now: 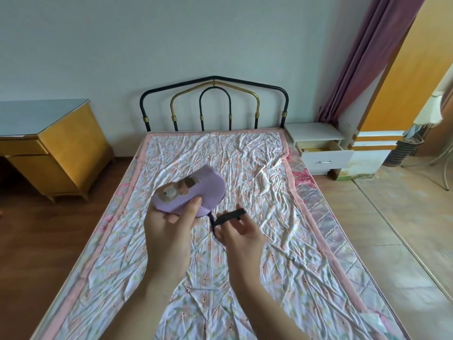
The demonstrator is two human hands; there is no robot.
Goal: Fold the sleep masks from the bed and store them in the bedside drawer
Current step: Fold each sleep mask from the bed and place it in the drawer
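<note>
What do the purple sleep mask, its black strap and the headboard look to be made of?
Sleep mask: soft matte fabric, seemingly knit or padded; it bends in the left hand.
Strap: flat black band, likely elastic, curling limply from the right hand.
Headboard: metal tubing, glossy black and brass-coloured, bent into arches.

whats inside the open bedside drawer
The drawer is pulled open, showing only a strip of bare yellowish bottom. No masks are visible there, but its front panel and the nightstand top hide most of the inside.
</note>
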